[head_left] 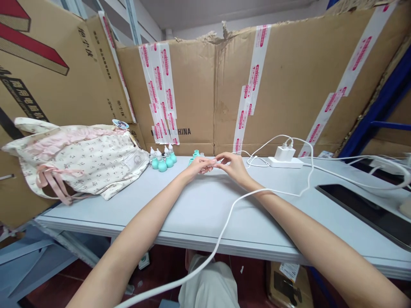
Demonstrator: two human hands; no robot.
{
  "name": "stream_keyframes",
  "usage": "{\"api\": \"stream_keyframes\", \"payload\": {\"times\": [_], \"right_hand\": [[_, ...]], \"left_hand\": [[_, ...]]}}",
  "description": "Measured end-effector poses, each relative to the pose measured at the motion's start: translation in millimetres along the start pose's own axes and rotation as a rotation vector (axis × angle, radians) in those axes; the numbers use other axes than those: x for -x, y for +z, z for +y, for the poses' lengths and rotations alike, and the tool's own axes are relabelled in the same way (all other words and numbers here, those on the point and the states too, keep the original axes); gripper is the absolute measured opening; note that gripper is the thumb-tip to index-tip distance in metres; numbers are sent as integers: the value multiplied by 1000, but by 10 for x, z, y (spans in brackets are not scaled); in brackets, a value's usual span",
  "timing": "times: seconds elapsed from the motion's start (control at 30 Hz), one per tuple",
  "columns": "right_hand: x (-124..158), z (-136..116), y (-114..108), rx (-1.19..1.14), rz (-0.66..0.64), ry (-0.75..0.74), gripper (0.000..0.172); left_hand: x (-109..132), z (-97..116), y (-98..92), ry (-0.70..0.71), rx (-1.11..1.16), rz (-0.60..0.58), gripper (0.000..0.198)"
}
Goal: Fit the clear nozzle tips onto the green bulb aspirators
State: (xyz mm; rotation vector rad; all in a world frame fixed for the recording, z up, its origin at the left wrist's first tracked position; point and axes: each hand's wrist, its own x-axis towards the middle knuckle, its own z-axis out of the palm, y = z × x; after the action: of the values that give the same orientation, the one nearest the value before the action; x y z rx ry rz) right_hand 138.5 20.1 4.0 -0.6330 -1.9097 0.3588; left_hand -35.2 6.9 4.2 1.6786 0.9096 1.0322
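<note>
Over the back middle of the grey table (pixel 192 205), my left hand (pixel 199 166) and my right hand (pixel 231 164) meet, fingers closed in pinches. Between their fingertips is a small, pale, clear-looking piece (pixel 212 162), mostly covered and too small to name. Just behind my left hand are a few teal pieces (pixel 195 153), partly hidden by it. Further left stands a group of teal squeeze bulbs (pixel 162 165) with clear pointed tips, several of them upright.
A floral fabric bag (pixel 93 154) lies at the left. Right of my hands, a white charger (pixel 284 153) sits on a power strip (pixel 285 163). A white cable (pixel 226 226) loops across my right forearm. A black phone (pixel 366 209) lies far right. Cardboard (pixel 192 94) walls the back.
</note>
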Motion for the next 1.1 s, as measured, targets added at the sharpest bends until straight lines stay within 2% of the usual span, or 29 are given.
{"api": "stream_keyframes", "payload": {"times": [0.2, 0.37, 0.53, 0.73, 0.87, 1.1], "right_hand": [[36, 128, 31, 78, -42, 7, 16], [51, 132, 39, 80, -42, 19, 14], [73, 134, 57, 101, -59, 50, 11], [89, 168, 63, 111, -53, 31, 10], [92, 180, 40, 129, -43, 39, 12], [95, 155, 33, 159, -38, 29, 10]], "left_hand": [[-63, -134, 33, -105, 8, 13, 50], [-64, -118, 23, -44, -58, 13, 51], [-55, -70, 44, -5, -200, 93, 54], [-100, -139, 51, -41, -148, 136, 53], [-96, -149, 75, -84, -69, 92, 52], [-63, -102, 97, -23, -72, 50, 45]]}}
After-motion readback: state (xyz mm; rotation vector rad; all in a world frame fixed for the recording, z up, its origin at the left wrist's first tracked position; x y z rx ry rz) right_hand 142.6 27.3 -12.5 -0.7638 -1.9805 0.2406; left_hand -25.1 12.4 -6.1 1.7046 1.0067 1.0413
